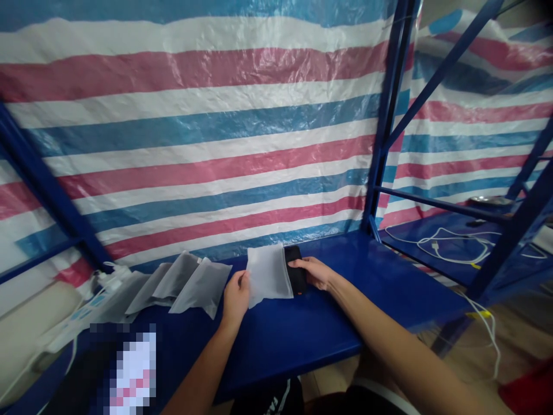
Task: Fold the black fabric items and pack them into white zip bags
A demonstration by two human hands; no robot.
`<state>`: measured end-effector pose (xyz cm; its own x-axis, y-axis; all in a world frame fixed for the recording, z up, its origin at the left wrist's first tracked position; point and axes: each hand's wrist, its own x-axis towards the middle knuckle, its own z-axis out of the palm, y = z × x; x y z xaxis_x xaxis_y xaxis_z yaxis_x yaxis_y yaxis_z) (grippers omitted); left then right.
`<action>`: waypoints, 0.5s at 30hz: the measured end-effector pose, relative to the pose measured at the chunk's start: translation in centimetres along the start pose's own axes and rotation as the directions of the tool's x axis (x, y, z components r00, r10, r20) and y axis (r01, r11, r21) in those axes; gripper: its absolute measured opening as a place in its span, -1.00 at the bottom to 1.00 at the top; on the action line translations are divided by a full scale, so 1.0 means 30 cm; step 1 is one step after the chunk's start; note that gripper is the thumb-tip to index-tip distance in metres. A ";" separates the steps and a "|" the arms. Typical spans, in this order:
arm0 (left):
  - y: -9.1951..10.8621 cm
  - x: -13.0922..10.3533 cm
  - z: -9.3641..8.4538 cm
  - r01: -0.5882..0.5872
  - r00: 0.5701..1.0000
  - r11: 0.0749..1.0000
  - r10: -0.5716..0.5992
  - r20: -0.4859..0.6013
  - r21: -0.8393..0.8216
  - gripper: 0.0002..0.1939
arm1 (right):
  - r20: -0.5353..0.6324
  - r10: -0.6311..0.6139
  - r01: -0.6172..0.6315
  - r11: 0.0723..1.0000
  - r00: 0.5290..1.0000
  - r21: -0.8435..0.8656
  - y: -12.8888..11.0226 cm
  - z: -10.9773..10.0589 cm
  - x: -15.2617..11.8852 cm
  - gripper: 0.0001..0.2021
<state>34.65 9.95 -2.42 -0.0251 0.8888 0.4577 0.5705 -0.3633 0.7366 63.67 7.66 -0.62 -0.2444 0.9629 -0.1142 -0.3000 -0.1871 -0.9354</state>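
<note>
My left hand (236,297) pinches the left edge of a frosted plastic bag (268,274) above the blue shelf. At the bag's right end, my right hand (314,272) grips a flat black pouch-like item (296,271), thumb on top. The black item lies at the bag's opening; whether part of it is inside, I cannot tell. To the left of my left hand, several more frosted bags (203,285) lie overlapping in a row on the shelf.
A white power strip (82,314) with plugs and cables runs along the left side. Blue metal posts (384,115) frame the shelf, with a striped plastic sheet (216,127) behind. White cable (449,245) lies on another blue shelf at right.
</note>
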 end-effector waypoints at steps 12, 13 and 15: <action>0.109 0.001 -0.027 -0.511 0.859 0.804 0.486 0.160 0.302 -0.64 | -0.254 -0.624 0.242 0.598 0.739 -0.764 -0.042 -0.222 -0.018 -0.38; 0.127 0.017 -0.001 -0.554 0.831 0.788 0.507 0.229 0.269 -0.65 | -0.207 -0.613 0.254 0.577 0.762 -0.776 -0.046 -0.229 -0.024 -0.36; 0.148 0.043 0.054 -0.587 0.792 0.777 0.492 0.361 0.228 -0.60 | -0.128 -0.515 0.243 0.591 0.848 -0.769 -0.050 -0.243 -0.036 -0.26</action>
<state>38.48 9.95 0.64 0.5575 0.6260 0.5453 0.6449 -0.7401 0.1903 71.10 8.31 -1.52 0.0656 0.9375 0.3418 0.4724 0.2726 -0.8382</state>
